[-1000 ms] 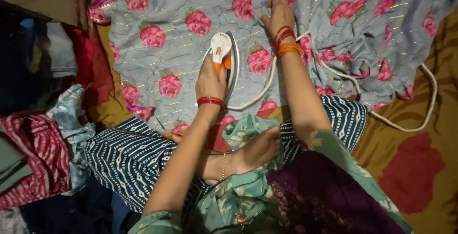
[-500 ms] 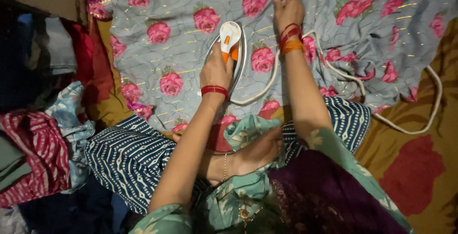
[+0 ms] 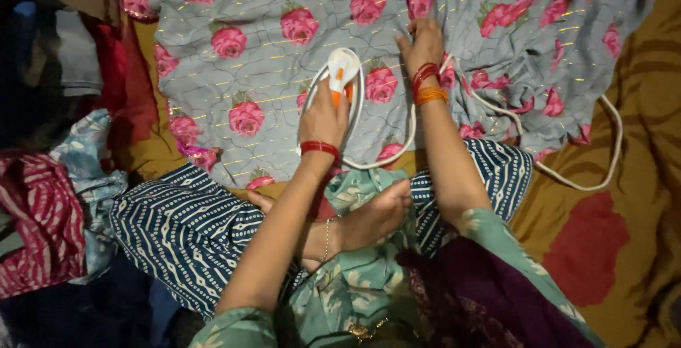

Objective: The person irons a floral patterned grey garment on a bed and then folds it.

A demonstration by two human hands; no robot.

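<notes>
Surface: mustard-yellow bedspread with large dark red patches (image 3: 624,199) covers the floor-level bed, filling the right side and lower right of the frame.
Garment: grey fabric printed with pink roses and thin gold dashes (image 3: 269,71) lies spread flat across the upper half of the frame, bunched in folds toward the upper right.
Iron: white electric iron with an orange handle (image 3: 344,71) rests sole-down on the grey fabric, just above the centre of the frame, nose pointing to the top.
Left hand: left hand (image 3: 325,112), with a red bangle at the wrist, is wrapped around the iron's handle from behind, fingers closed on it.
Right hand: right hand (image 3: 422,41), with red and orange bangles at the wrist, lies flat with fingers spread, pressing the grey fabric just right of the iron.
Cord: white power cord (image 3: 603,149) loops around the iron's right side, passes under the right forearm and curves over the bedspread at the right.
Legs: dark blue trousers with a white dotted pattern (image 3: 184,227) and a bare foot (image 3: 372,213) sit crossed at lower centre.
Pile: heap of mixed clothes in red, pale blue and dark cloth (image 3: 50,192) lies along the left edge.
</notes>
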